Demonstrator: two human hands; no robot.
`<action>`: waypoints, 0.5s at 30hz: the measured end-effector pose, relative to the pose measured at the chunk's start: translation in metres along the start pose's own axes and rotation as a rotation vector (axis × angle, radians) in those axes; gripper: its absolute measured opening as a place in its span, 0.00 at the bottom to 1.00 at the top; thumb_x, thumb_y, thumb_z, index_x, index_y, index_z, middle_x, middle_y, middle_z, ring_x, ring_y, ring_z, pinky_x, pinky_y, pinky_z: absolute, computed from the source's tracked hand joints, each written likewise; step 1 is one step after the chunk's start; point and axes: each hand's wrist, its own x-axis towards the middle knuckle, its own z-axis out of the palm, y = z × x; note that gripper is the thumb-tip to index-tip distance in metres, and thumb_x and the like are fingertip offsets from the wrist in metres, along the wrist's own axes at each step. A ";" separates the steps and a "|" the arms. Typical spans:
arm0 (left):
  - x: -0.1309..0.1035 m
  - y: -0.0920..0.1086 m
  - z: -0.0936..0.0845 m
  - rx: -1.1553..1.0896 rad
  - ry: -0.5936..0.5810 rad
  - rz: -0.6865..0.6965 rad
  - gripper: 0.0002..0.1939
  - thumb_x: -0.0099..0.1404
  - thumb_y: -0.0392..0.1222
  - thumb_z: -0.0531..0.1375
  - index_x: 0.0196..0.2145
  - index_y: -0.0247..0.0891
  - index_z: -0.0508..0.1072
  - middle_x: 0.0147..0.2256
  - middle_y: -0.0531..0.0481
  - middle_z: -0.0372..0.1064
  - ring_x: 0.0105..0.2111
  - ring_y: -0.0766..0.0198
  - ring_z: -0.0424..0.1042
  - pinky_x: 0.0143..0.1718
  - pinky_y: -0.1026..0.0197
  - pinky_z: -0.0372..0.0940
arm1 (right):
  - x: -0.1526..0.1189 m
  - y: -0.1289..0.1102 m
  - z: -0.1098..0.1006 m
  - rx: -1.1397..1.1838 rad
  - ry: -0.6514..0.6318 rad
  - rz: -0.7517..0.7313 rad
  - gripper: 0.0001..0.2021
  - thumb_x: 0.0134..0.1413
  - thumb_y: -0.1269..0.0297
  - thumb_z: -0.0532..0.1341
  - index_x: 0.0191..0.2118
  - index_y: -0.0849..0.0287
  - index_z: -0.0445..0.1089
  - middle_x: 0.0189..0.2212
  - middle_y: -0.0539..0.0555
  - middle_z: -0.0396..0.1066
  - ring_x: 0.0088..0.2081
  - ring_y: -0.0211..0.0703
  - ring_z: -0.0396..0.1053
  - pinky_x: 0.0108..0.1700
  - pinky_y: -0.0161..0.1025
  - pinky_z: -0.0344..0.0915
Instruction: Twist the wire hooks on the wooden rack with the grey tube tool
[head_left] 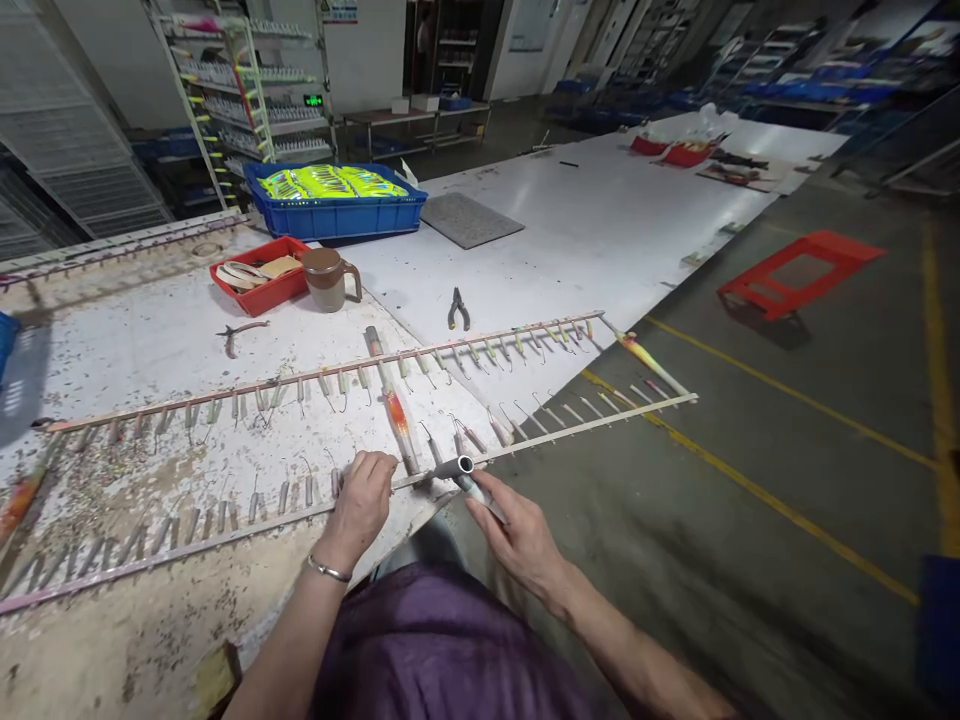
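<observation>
A long frame with two rails lies across the table and juts past its right edge. Small hooked pieces (309, 490) hang in rows along its near rail (555, 437) and far rail (300, 376). My left hand (364, 510) is curled over the near rail, fingertips pressed together; what is between them is hidden. In my right hand (521, 530) is a tool with a pale handle and a grey tube head (452, 467), its round open end facing me. The head touches or hovers just over the near rail, beside an orange-stained crossbar (397, 415).
Behind the frame lie black-handled pliers (458, 310) and another pair of pliers (240, 335). A mug (325, 282), a red tray (262, 298), a blue crate (341, 215) of yellow-green packets and a grey mat (472, 220) stand farther back. A red stool (802, 275) is on the floor at right.
</observation>
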 end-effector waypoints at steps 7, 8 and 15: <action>0.000 -0.009 0.000 -0.040 -0.030 -0.071 0.12 0.81 0.36 0.51 0.54 0.40 0.73 0.38 0.47 0.74 0.39 0.57 0.73 0.42 0.55 0.70 | 0.004 -0.002 0.005 0.014 -0.019 0.020 0.17 0.75 0.61 0.59 0.63 0.58 0.74 0.51 0.63 0.84 0.48 0.53 0.85 0.49 0.45 0.84; 0.000 -0.010 0.001 -0.043 -0.029 -0.073 0.13 0.81 0.35 0.51 0.54 0.40 0.73 0.38 0.47 0.74 0.39 0.58 0.73 0.43 0.55 0.70 | 0.004 -0.002 0.006 0.012 -0.021 0.022 0.17 0.75 0.61 0.59 0.62 0.58 0.74 0.51 0.63 0.84 0.48 0.53 0.85 0.50 0.45 0.84; -0.004 -0.009 0.003 0.037 -0.106 -0.018 0.15 0.80 0.32 0.50 0.53 0.39 0.75 0.36 0.47 0.67 0.42 0.56 0.68 0.42 0.55 0.69 | 0.005 -0.003 0.009 0.008 -0.025 0.034 0.18 0.75 0.60 0.58 0.62 0.59 0.75 0.50 0.62 0.84 0.49 0.52 0.85 0.51 0.45 0.84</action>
